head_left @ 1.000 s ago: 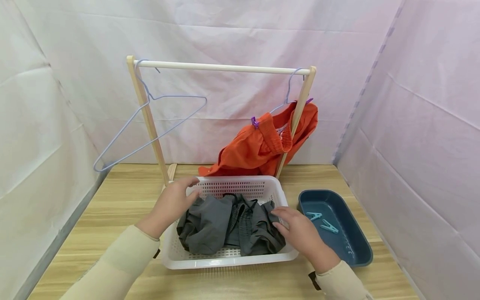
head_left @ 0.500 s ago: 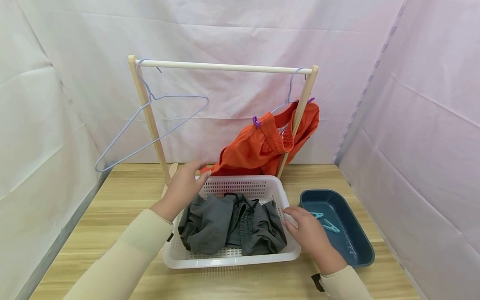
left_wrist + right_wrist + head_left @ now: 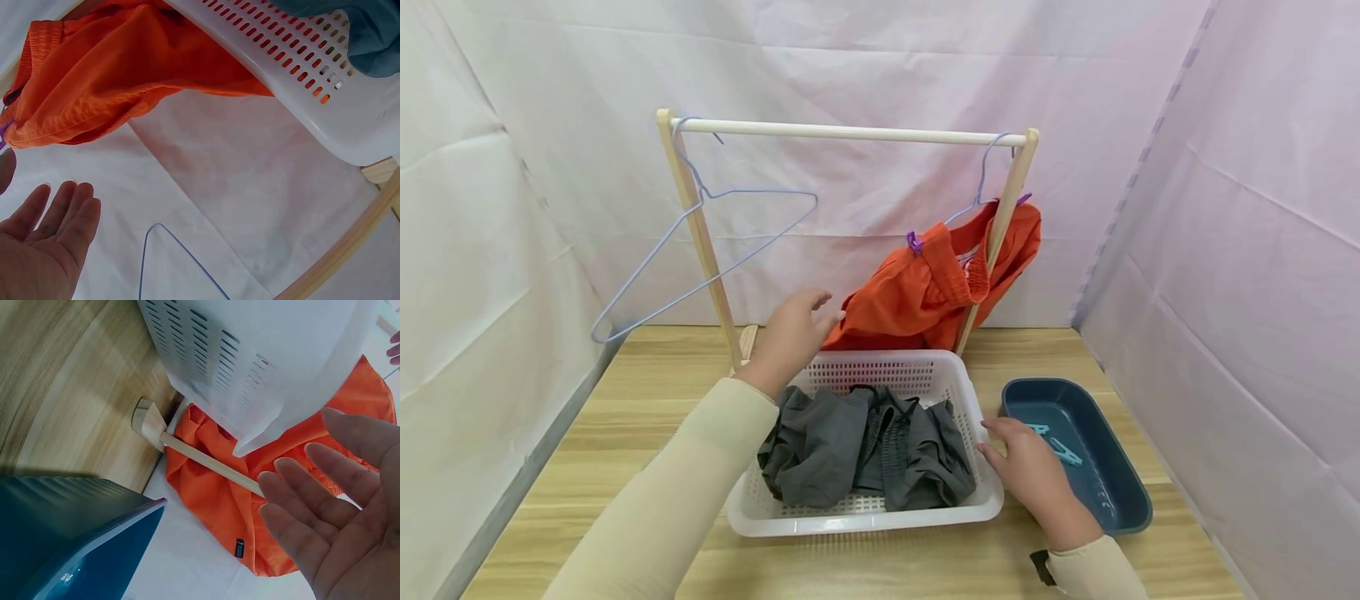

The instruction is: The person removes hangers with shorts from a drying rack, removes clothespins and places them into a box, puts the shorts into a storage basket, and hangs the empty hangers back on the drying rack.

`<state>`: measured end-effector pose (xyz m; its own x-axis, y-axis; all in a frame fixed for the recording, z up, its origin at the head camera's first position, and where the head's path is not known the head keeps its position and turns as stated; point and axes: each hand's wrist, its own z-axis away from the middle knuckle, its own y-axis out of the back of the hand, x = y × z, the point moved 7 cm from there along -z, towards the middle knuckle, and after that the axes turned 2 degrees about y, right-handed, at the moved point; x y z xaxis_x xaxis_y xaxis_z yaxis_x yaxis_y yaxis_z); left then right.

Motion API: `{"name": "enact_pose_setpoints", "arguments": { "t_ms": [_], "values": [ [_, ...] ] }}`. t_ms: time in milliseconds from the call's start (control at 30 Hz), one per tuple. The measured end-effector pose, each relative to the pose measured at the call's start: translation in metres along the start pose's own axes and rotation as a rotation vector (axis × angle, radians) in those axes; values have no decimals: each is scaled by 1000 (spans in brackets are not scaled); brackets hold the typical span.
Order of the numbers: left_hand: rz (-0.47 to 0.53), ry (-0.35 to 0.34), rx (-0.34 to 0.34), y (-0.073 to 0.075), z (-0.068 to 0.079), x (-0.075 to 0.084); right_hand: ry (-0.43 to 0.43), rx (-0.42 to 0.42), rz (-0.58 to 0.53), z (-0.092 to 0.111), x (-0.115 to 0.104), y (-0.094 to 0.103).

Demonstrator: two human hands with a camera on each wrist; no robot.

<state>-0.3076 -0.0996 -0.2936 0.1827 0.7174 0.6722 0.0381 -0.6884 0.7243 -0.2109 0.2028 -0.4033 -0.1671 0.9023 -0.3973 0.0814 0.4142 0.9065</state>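
Observation:
My left hand reaches over the basket's back left corner, fingers loosely extended and holding nothing; its fingertips come close to the orange shorts. Those shorts hang from a hanger at the rack's right end, held by purple clips. To the right of the white basket hovers my right hand, relaxed with nothing in it, fingertips by the rim. Dark grey shorts with an elastic waist lie crumpled inside the basket. In the left wrist view the left palm shows bare.
A bare blue wire hanger hangs at the left end of the wooden rack. At the right, a dark blue tray holds light blue clothespins. White cloth walls surround the wooden table.
My left hand has moved up, away and to the right, from the basket's left side towards the orange shorts. The right hand has drawn back rightward from the grey shorts to outside the basket.

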Motion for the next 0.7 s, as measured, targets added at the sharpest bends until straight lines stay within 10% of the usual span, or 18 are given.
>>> {"name": "enact_pose_setpoints", "arguments": {
  "t_ms": [700],
  "values": [
    [-15, 14, -64, -19, -35, 27, -145, -127, -96, -2, 16, -13]
  ]
}}
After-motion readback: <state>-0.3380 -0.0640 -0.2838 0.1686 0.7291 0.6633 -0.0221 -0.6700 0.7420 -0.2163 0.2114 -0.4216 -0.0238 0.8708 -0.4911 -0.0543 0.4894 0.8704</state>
